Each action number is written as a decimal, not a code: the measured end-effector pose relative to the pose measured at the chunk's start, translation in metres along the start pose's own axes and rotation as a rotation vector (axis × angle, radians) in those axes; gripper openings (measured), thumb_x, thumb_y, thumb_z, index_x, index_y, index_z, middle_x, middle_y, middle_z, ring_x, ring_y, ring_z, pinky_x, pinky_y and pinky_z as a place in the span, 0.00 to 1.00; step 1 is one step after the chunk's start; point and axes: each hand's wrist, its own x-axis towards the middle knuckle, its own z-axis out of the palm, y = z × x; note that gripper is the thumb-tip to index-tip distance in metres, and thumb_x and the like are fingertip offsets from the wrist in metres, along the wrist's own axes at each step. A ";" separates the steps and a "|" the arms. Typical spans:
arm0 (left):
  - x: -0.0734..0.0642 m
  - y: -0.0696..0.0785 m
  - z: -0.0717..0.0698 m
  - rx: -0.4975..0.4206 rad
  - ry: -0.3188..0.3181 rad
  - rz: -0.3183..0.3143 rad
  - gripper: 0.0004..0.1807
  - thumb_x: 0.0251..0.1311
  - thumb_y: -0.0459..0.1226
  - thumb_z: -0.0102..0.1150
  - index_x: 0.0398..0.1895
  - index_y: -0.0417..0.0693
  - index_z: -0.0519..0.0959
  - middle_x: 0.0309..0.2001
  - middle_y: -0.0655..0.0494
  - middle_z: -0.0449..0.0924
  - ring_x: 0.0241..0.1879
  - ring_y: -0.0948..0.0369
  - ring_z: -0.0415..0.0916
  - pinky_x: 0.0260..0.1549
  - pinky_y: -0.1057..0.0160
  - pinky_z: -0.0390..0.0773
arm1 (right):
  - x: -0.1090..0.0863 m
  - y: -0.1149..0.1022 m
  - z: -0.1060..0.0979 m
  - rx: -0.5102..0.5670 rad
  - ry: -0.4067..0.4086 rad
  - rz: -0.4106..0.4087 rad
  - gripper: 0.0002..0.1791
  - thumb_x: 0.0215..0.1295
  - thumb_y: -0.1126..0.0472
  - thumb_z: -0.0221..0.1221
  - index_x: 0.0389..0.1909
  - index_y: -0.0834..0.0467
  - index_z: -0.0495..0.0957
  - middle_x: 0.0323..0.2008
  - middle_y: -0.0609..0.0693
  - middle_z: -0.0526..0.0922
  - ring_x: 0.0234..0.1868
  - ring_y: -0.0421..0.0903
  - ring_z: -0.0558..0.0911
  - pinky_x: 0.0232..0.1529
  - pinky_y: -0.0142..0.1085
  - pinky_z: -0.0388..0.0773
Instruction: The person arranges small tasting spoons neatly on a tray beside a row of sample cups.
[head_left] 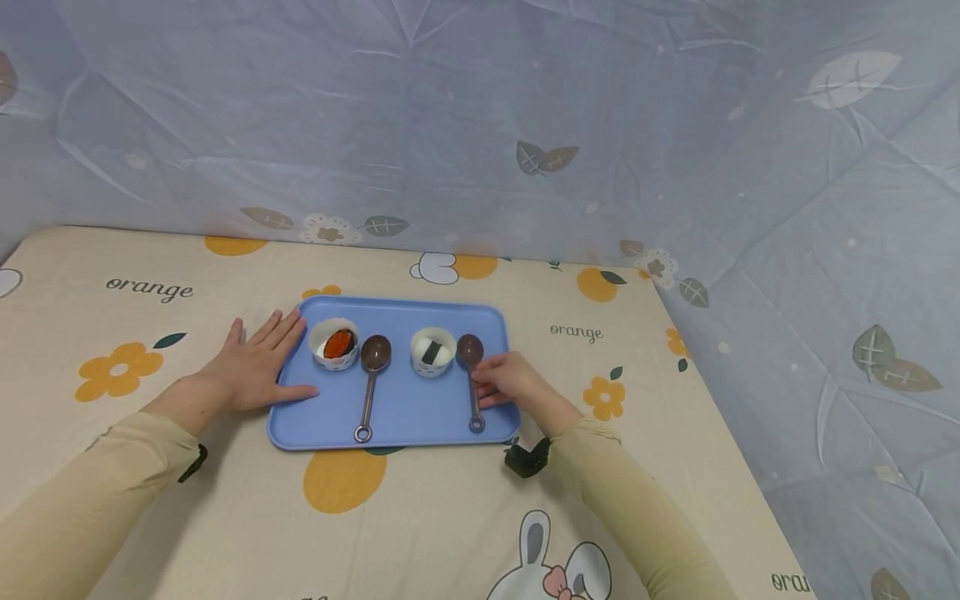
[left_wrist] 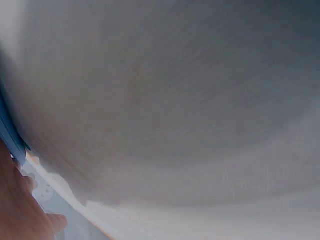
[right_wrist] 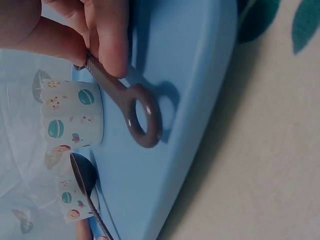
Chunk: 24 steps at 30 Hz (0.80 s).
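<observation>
A blue tray (head_left: 416, 417) lies on the patterned cloth. On it stand two white paper cups: the left cup (head_left: 325, 329) holds an orange-topped piece, the right cup (head_left: 442, 371) a white piece with a dark band. My right hand (head_left: 512, 382) pinches the handle of the right brown spoon (head_left: 470, 350), whose ring end (right_wrist: 145, 117) shows close over the tray in the right wrist view. Between the cups lies a second brown spoon (head_left: 376, 353). My left hand (head_left: 255, 367) rests with straight, spread fingers on the tray's left edge, thumb over the rim.
The cream cloth (head_left: 225, 500) with orange and flower prints covers the table. A grey-blue leaf-printed sheet (head_left: 450, 125) rises behind it and along the right side. A dark strap (head_left: 527, 458) sits by the right wrist.
</observation>
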 end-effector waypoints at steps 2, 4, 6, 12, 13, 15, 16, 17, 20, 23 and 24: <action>0.000 0.000 0.000 -0.004 -0.002 -0.002 0.62 0.48 0.70 0.49 0.72 0.35 0.41 0.74 0.38 0.37 0.72 0.38 0.37 0.62 0.28 0.31 | -0.001 -0.001 0.001 -0.003 -0.006 -0.001 0.12 0.63 0.69 0.54 0.45 0.72 0.74 0.17 0.48 0.74 0.18 0.38 0.76 0.24 0.31 0.82; 0.000 0.000 0.000 -0.004 -0.003 -0.003 0.62 0.48 0.70 0.49 0.72 0.35 0.41 0.74 0.38 0.37 0.72 0.38 0.37 0.62 0.28 0.30 | -0.001 -0.002 0.002 -0.004 -0.011 -0.003 0.12 0.63 0.69 0.53 0.44 0.72 0.74 0.18 0.48 0.74 0.17 0.38 0.77 0.23 0.31 0.81; 0.000 -0.001 0.000 0.000 -0.004 -0.002 0.62 0.48 0.70 0.48 0.72 0.35 0.41 0.74 0.38 0.37 0.72 0.38 0.37 0.62 0.28 0.31 | -0.002 -0.002 0.002 -0.004 -0.015 0.000 0.12 0.63 0.69 0.53 0.44 0.72 0.74 0.18 0.49 0.75 0.17 0.39 0.77 0.23 0.31 0.81; 0.001 -0.001 0.002 0.004 0.003 0.001 0.62 0.48 0.70 0.49 0.72 0.35 0.42 0.74 0.37 0.37 0.72 0.38 0.37 0.62 0.28 0.31 | -0.003 -0.002 -0.002 -0.022 -0.011 -0.015 0.12 0.64 0.67 0.53 0.44 0.72 0.75 0.20 0.49 0.75 0.19 0.40 0.78 0.26 0.33 0.82; 0.001 -0.001 0.003 0.002 0.004 0.001 0.62 0.48 0.70 0.49 0.72 0.35 0.42 0.74 0.37 0.37 0.72 0.38 0.37 0.62 0.28 0.31 | -0.004 -0.002 -0.003 -0.021 -0.010 -0.016 0.13 0.63 0.67 0.53 0.44 0.72 0.75 0.20 0.49 0.75 0.19 0.40 0.77 0.26 0.33 0.83; 0.000 -0.002 0.003 0.004 0.006 -0.001 0.62 0.48 0.70 0.49 0.72 0.35 0.42 0.74 0.37 0.37 0.72 0.38 0.37 0.62 0.28 0.31 | -0.005 -0.003 -0.005 -0.029 -0.003 -0.019 0.13 0.63 0.66 0.54 0.44 0.71 0.75 0.20 0.50 0.75 0.18 0.40 0.77 0.25 0.33 0.82; 0.000 -0.002 0.004 0.005 0.006 -0.002 0.62 0.48 0.70 0.49 0.72 0.35 0.42 0.74 0.37 0.37 0.72 0.38 0.37 0.62 0.28 0.31 | -0.006 -0.003 -0.007 -0.030 0.001 -0.018 0.14 0.63 0.65 0.54 0.45 0.71 0.75 0.20 0.50 0.75 0.18 0.40 0.78 0.25 0.33 0.82; 0.000 -0.002 0.004 0.004 0.006 -0.003 0.62 0.48 0.70 0.49 0.72 0.35 0.42 0.74 0.37 0.37 0.72 0.37 0.36 0.62 0.28 0.30 | -0.006 -0.004 -0.008 -0.034 0.007 -0.020 0.14 0.63 0.64 0.54 0.44 0.71 0.75 0.20 0.51 0.76 0.18 0.41 0.78 0.25 0.33 0.82; -0.001 -0.001 0.004 0.003 0.005 -0.008 0.62 0.48 0.70 0.50 0.72 0.34 0.42 0.74 0.37 0.37 0.72 0.37 0.36 0.62 0.28 0.30 | -0.007 -0.005 -0.011 -0.063 0.036 -0.027 0.14 0.63 0.62 0.54 0.44 0.69 0.76 0.22 0.52 0.77 0.19 0.41 0.78 0.25 0.34 0.83; -0.002 -0.001 0.003 -0.012 0.007 -0.011 0.62 0.48 0.70 0.50 0.72 0.34 0.42 0.74 0.36 0.37 0.71 0.36 0.35 0.62 0.28 0.31 | -0.009 -0.007 -0.014 -0.113 0.077 -0.049 0.16 0.64 0.58 0.54 0.44 0.67 0.76 0.25 0.52 0.78 0.20 0.42 0.78 0.26 0.34 0.83; -0.003 0.000 0.002 -0.020 0.007 -0.013 0.62 0.48 0.69 0.50 0.72 0.34 0.42 0.73 0.36 0.37 0.71 0.35 0.35 0.62 0.28 0.31 | -0.009 -0.007 -0.015 -0.141 0.094 -0.061 0.16 0.64 0.56 0.54 0.43 0.66 0.77 0.26 0.53 0.78 0.22 0.43 0.79 0.27 0.35 0.83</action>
